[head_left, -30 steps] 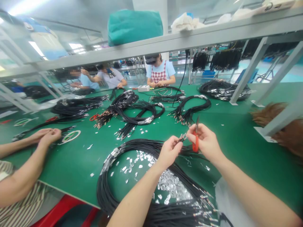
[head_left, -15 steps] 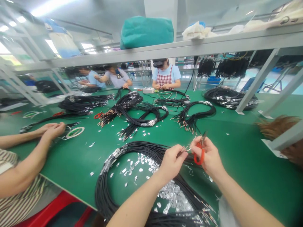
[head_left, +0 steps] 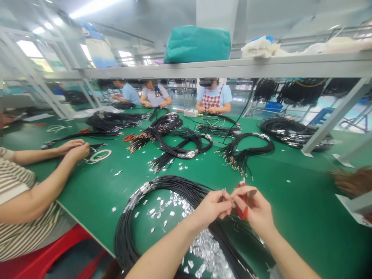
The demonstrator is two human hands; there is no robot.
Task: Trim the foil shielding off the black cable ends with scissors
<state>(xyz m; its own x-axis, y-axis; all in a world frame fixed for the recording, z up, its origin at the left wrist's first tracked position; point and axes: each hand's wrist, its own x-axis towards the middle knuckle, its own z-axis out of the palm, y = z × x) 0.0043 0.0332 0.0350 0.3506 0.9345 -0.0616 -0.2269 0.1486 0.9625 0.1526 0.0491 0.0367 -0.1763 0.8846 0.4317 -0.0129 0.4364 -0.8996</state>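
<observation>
My left hand (head_left: 213, 207) pinches the thin end of a black cable above the right side of a large cable coil (head_left: 124, 228). Touching its fingertips, my right hand (head_left: 255, 209) holds red-handled scissors (head_left: 242, 209) in the palm, while its thumb and forefinger are closed at the same cable end. The tip between the fingers is too small to make out. Silver foil scraps (head_left: 207, 248) lie heaped inside the coil, which is wrapped in foil at its upper left.
More black cable bundles (head_left: 171, 135) lie across the green table (head_left: 95, 193). A person's hands (head_left: 77, 149) work at the left beside a white ring (head_left: 100, 155). A metal shelf (head_left: 261, 64) spans the table; its post stands at the right.
My hands have come together, and the scissors have turned so that their blades no longer point up. The view has shifted slightly, moving the background to the right.
</observation>
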